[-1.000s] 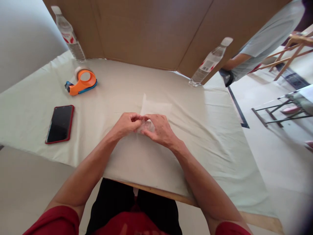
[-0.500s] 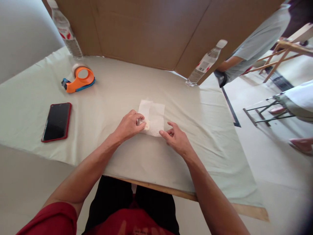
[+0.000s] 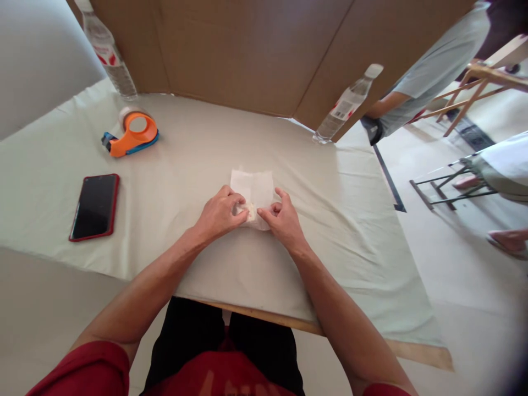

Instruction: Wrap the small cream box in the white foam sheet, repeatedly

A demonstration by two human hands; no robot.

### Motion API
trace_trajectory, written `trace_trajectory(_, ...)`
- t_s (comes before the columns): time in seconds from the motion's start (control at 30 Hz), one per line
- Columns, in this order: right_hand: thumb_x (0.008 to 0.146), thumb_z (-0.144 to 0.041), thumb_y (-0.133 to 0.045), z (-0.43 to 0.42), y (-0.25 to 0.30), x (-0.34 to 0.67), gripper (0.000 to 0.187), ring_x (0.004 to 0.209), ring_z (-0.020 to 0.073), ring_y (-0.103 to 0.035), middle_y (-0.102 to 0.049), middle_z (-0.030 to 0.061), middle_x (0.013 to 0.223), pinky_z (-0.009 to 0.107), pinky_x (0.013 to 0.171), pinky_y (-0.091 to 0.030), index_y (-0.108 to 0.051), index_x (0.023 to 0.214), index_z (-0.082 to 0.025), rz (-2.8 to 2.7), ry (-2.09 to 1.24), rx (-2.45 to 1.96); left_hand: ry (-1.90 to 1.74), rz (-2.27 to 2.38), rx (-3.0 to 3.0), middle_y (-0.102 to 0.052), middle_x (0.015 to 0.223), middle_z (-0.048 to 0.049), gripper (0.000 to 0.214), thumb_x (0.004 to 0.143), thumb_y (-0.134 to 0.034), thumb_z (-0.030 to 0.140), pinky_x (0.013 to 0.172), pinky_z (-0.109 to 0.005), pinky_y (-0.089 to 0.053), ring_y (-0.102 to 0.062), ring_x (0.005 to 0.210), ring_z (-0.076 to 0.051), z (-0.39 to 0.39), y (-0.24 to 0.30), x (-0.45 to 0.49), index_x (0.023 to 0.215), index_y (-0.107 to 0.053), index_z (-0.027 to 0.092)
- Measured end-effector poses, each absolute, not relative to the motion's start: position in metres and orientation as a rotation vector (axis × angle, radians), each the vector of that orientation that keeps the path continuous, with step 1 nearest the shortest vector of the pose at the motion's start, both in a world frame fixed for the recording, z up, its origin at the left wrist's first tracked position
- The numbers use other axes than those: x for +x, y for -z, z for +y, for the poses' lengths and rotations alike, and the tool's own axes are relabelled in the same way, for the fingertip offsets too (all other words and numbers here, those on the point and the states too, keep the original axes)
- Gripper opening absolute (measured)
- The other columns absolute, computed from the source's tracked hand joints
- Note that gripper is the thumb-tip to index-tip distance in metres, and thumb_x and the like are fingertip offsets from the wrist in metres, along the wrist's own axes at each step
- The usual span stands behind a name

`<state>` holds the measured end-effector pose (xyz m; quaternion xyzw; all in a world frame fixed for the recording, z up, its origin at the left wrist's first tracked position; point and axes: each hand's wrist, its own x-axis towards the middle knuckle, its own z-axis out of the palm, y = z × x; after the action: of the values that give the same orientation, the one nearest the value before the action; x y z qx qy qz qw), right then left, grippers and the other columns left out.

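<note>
A thin white tissue (image 3: 259, 186) lies on the cloth-covered table in front of me, faint creases across it. On its lower part sits a small off-white lump (image 3: 251, 211), too small and partly covered to name. My left hand (image 3: 223, 213) is closed at the left, thumb and fingers curled round the lump's left side and the tissue edge. From the right, my right hand (image 3: 281, 219) pinches the tissue's lower right part between thumb and bent fingers, its index finger raised. The two thumb tips are close together, with the lump between them.
A phone in a red case (image 3: 94, 207) and an orange tape dispenser (image 3: 134, 135) lie at the left. Two water bottles (image 3: 110, 58) (image 3: 345, 105) stand against a cardboard panel (image 3: 239, 52). Beyond the table's right side are a person's arm (image 3: 388, 105) and a folding stool (image 3: 449, 187).
My right hand has moved left onto the tissue and closed on its right part. The tissue's right side has come in and its upper edge has shifted left. My left hand keeps its grip.
</note>
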<state>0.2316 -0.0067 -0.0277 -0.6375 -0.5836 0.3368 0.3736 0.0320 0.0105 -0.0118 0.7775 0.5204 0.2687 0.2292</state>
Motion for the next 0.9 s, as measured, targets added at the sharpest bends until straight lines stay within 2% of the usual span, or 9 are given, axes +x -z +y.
trace_trajectory(0.2,0.077,-0.036,-0.064,-0.01,0.022,0.221,0.073,0.061,0.0164,-0.051,-0.049,-0.0074,0.066,0.034,0.063,-0.048,-0.042,0.144,-0.016,-1.43,-0.823,-1.538,-0.691,1.492,2.146,-0.061,0.093,-0.0051,0.022,0.083,-0.064,0.033,0.07,-0.03,-0.044,-0.056,0.073,-0.016,0.008,0.008,0.035,0.098,-0.073,0.019)
trace_trajectory(0.43,0.079,-0.036,-0.066,-0.01,0.01,0.204,0.066,0.063,0.0168,-0.055,-0.056,-0.0043,0.069,0.035,0.065,-0.051,-0.047,0.139,-0.016,-1.399,-0.912,-1.446,-0.649,1.476,2.149,-0.064,0.086,-0.0047,0.018,0.083,-0.061,0.029,0.071,-0.03,-0.043,-0.059,0.078,-0.019,0.009,0.004,0.037,0.096,-0.07,0.019)
trace_trajectory(0.67,0.079,-0.038,-0.067,-0.006,0.008,0.195,0.06,0.065,0.016,-0.06,-0.063,-0.0029,0.073,0.034,0.068,-0.053,-0.054,0.134,-0.017,-1.409,-0.924,-1.448,-0.691,1.438,2.138,-0.062,0.078,-0.0032,0.015,0.083,-0.058,0.03,0.066,-0.028,-0.04,-0.055,0.072,-0.017,0.011,0.006,0.037,0.088,-0.068,0.019)
trace_trajectory(0.8,0.08,-0.04,-0.065,-0.009,0.004,0.192,0.059,0.07,0.017,-0.064,-0.069,0.0015,0.08,0.035,0.072,-0.055,-0.057,0.133,-0.013,-1.441,-0.924,-1.476,-0.707,1.411,2.114,-0.058,0.074,-0.0022,0.012,0.081,-0.058,0.026,0.065,-0.028,-0.037,-0.051,0.07,-0.017,0.012,0.006,0.036,0.084,-0.066,0.018)
trace_trajectory(0.9,0.085,-0.043,-0.061,-0.016,-0.001,0.194,0.058,0.069,0.0166,-0.065,-0.074,0.0067,0.091,0.035,0.069,-0.056,-0.056,0.135,-0.012,-1.475,-0.968,-1.496,-0.74,1.351,2.073,-0.054,0.069,-0.0004,0.007,0.076,-0.058,0.025,0.063,-0.028,-0.035,-0.047,0.067,-0.015,0.014,0.005,0.034,0.072,-0.059,0.019)
